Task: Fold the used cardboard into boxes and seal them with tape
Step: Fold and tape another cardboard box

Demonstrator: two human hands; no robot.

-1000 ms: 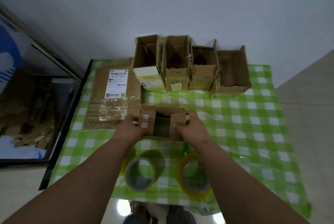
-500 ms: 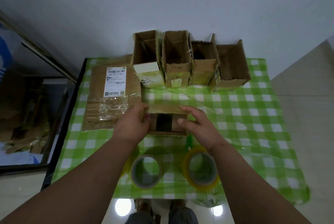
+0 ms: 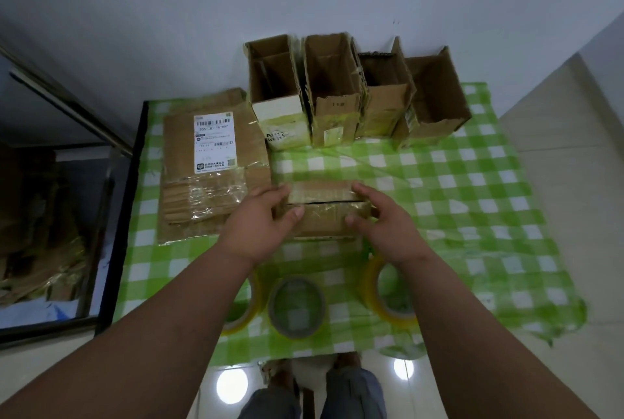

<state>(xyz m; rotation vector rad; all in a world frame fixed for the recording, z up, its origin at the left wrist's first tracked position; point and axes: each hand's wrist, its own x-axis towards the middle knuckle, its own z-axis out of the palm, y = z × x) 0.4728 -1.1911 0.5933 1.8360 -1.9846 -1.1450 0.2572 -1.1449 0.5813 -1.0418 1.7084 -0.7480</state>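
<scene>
Left hand [image 3: 258, 227] and right hand [image 3: 383, 221], palms down, fingers curled over the ends of the small box [image 3: 324, 212], thumbs pressing its closed flaps; box at table [image 3: 472, 202] centre; tape rolls [image 3: 297, 307] at 6 o'clock, flat cardboard [image 3: 209, 165] at 9 o'clock

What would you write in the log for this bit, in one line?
step: closing flaps | left hand: holds small box | right hand: holds it | seam: untaped | tape rolls: untouched
</scene>
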